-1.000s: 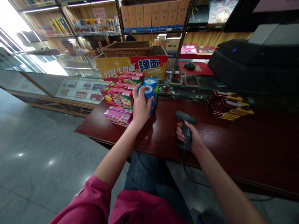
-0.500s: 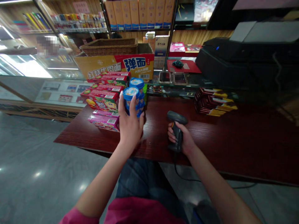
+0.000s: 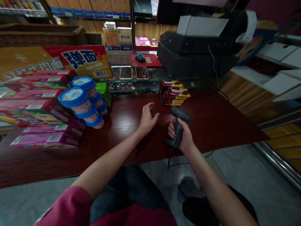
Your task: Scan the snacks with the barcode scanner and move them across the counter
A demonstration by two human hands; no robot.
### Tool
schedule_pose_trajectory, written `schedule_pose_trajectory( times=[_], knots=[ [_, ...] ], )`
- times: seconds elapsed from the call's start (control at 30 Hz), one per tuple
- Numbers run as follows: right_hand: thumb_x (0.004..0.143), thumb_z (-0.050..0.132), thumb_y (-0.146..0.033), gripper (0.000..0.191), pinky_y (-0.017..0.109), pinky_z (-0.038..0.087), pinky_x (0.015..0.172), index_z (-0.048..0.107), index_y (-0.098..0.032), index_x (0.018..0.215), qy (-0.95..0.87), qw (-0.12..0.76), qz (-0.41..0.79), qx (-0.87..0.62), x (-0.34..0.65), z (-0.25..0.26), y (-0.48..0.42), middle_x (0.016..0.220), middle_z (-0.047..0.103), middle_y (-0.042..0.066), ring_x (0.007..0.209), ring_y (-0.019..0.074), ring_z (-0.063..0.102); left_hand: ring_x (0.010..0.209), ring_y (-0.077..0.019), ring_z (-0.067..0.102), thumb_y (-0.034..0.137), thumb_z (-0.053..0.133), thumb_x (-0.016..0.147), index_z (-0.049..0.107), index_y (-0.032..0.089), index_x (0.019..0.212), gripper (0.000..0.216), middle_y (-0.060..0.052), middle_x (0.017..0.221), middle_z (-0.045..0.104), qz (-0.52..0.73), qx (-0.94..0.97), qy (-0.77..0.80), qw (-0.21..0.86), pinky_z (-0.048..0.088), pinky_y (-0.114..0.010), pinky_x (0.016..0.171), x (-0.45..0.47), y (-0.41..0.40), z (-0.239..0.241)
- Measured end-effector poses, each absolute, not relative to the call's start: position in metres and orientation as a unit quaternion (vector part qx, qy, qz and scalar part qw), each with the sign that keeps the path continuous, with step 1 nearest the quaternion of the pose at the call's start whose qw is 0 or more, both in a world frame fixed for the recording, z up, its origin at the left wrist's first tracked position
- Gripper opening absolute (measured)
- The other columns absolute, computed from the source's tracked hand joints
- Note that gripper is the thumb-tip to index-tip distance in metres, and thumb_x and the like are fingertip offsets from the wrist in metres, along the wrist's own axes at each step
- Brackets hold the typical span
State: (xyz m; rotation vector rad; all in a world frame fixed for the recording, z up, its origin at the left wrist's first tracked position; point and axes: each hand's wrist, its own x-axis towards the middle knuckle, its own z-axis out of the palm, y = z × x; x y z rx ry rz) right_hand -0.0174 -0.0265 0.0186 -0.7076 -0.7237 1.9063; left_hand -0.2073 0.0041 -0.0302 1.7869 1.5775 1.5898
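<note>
My right hand (image 3: 184,135) is wrapped round the grip of a black barcode scanner (image 3: 179,124), whose cable hangs off the table's front edge. My left hand (image 3: 147,118) hovers over the dark red table (image 3: 211,122) with fingers spread and nothing in it, just left of the scanner. A stack of red and yellow packets (image 3: 173,92) lies a little beyond both hands. To the left stand stacked blue-lidded tubs (image 3: 80,105) beside piles of red and pink boxes (image 3: 35,106).
A large cardboard box with blue lettering (image 3: 77,61) sits behind the tubs, a wicker basket (image 3: 39,34) behind it. A black register machine (image 3: 195,51), phones (image 3: 126,72) and a mouse on a red pad (image 3: 140,58) are on the glass counter. Shelves line the back.
My left hand let go of the top blue-lidded tub and swung right across the table towards the packets. My view turned right. The right hand kept hold of the scanner.
</note>
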Motion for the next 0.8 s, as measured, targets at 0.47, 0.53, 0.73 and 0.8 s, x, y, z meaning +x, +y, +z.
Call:
schedule_pose_trajectory(
  times=[0.47, 0.53, 0.73, 0.8],
  knots=[
    [0.090, 0.069, -0.037, 0.020, 0.017, 0.035, 0.040, 0.058, -0.021, 0.088, -0.240, 0.507, 0.773, -0.298, 0.016, 0.019, -0.008, 0.064, 0.048, -0.006, 0.047, 0.0075, 0.039, 0.165, -0.0317, 0.030, 0.026, 0.070, 0.096, 0.072, 0.029, 0.123, 0.028, -0.007, 0.165, 0.052, 0.542, 0.685, 0.480, 0.083, 0.030, -0.061, 0.131, -0.166, 0.108, 0.009],
    [0.090, 0.069, -0.038, 0.020, 0.016, 0.035, 0.040, 0.057, -0.021, 0.088, -0.241, 0.504, 0.773, -0.300, 0.016, 0.019, -0.008, 0.064, 0.047, -0.006, 0.047, 0.0073, 0.038, 0.163, -0.0304, 0.034, 0.024, 0.069, 0.097, 0.075, 0.028, 0.114, 0.019, -0.005, 0.159, 0.059, 0.558, 0.680, 0.466, 0.094, 0.032, -0.059, 0.130, -0.167, 0.102, 0.010],
    [0.090, 0.068, -0.037, 0.020, 0.015, 0.034, 0.038, 0.060, -0.020, 0.086, -0.268, 0.509, 0.762, -0.298, 0.018, 0.023, -0.011, 0.064, 0.049, -0.005, 0.046, 0.0066, 0.037, 0.126, -0.0249, 0.069, 0.035, 0.067, 0.100, 0.074, 0.023, 0.108, 0.016, -0.005, 0.125, 0.077, 0.640, 0.589, 0.473, 0.144, 0.054, -0.044, 0.116, -0.182, 0.044, 0.010],
    [0.089, 0.070, -0.037, 0.019, 0.015, 0.034, 0.037, 0.060, -0.020, 0.087, -0.286, 0.492, 0.770, -0.290, 0.018, 0.024, -0.015, 0.065, 0.049, -0.005, 0.045, 0.0069, 0.038, 0.107, -0.0227, 0.073, 0.043, 0.070, 0.098, 0.072, 0.022, 0.107, 0.023, -0.004, 0.110, 0.078, 0.670, 0.518, 0.489, 0.207, 0.064, -0.038, 0.099, -0.196, 0.021, 0.007]
  ],
)
